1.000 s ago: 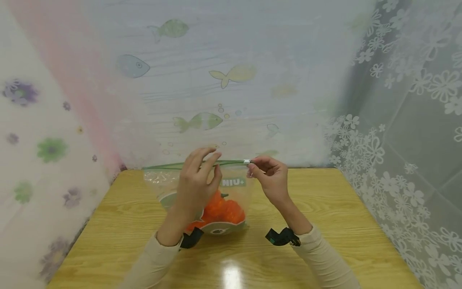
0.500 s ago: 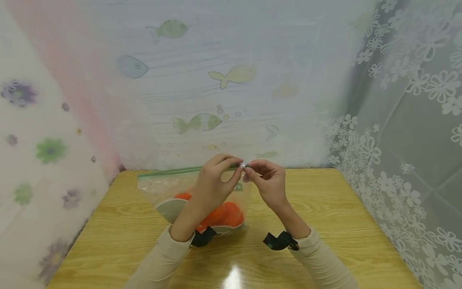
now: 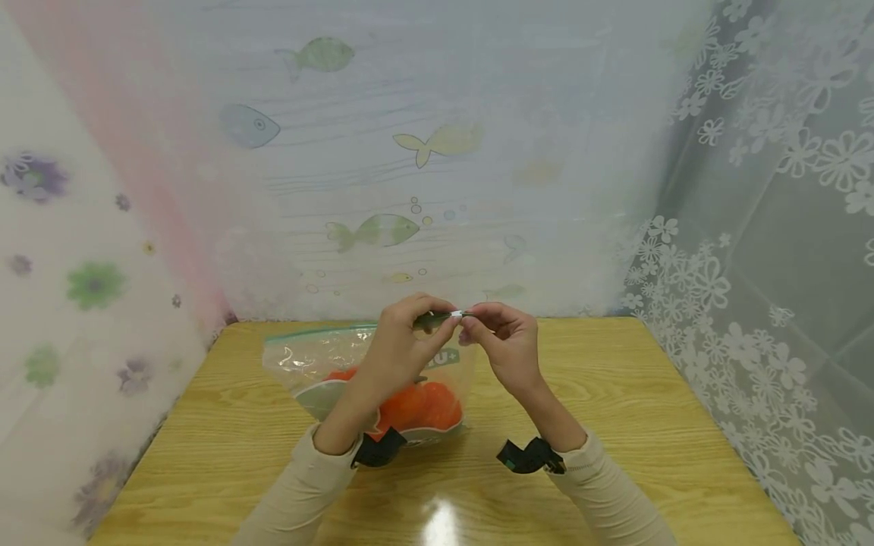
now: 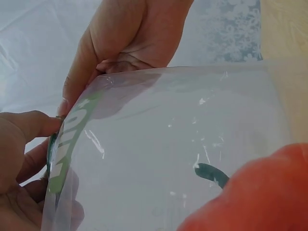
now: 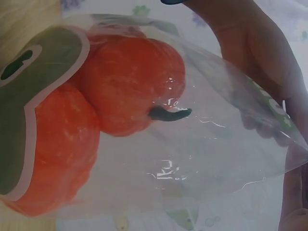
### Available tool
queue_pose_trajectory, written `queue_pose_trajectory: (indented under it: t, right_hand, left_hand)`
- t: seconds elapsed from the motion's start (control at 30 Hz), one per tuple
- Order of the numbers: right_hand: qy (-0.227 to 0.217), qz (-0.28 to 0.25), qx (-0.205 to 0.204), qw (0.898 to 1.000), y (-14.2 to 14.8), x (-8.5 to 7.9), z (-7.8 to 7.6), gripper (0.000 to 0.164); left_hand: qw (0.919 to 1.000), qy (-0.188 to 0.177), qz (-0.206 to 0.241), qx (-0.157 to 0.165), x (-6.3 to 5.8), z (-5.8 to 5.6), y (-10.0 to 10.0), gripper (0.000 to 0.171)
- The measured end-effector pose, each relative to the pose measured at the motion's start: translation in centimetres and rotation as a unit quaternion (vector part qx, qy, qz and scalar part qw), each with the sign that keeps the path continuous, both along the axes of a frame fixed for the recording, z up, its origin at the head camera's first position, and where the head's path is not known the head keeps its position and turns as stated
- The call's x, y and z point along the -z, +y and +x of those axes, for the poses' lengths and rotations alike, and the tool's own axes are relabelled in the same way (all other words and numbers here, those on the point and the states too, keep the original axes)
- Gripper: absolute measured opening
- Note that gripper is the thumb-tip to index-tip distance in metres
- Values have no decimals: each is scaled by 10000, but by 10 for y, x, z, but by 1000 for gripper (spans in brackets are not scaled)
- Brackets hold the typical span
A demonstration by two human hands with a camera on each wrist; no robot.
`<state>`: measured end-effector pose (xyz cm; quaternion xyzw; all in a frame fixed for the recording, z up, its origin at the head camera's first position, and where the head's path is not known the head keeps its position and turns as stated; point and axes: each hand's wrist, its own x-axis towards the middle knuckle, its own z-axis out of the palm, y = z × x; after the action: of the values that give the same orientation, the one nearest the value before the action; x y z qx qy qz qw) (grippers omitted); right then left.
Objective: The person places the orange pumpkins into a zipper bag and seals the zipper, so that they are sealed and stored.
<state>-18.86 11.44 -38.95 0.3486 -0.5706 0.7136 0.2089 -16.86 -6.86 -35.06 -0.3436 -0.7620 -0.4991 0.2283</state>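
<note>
A clear zip bag (image 3: pixel 300 355) with a green zip strip stands on the table. Orange-red, pumpkin-like things (image 5: pixel 137 79) with dark green stems fill its lower part. The bag's white zip slider (image 3: pixel 456 313) lies between the two hands at the top right corner. My left hand (image 3: pixel 403 341) pinches the zip strip right beside the slider, thumb in front and fingers behind. Just to the right, my right hand (image 3: pixel 508 345) pinches the strip's corner end between thumb and forefinger. In the left wrist view, the fingertips of both hands meet at the bag's top edge.
The wooden table (image 3: pixel 601 394) reaches back to a pale curtain (image 3: pixel 546 91) printed with fish. Flowered sheets hang along the left and right sides. Each wrist wears a black strap mount (image 3: pixel 529 455).
My left hand has moved right along the bag's top to the slider, its spread fingers closing into a pinch. The slider has shifted slightly left. My right hand keeps its grip almost in place.
</note>
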Motion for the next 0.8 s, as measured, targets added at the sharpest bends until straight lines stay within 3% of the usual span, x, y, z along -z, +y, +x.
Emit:
queue_pose_trajectory:
  t: [0.5,0.8]
  right_hand:
    - [-124,63,112,9998,2,2,4,9]
    - [-294,-33,444,9986,-5,3,-9,19]
  left_hand:
    - [9993,-325,189,-17,4,2,-6,7]
    - [9987,-477,151,16,4,-16,-27,8]
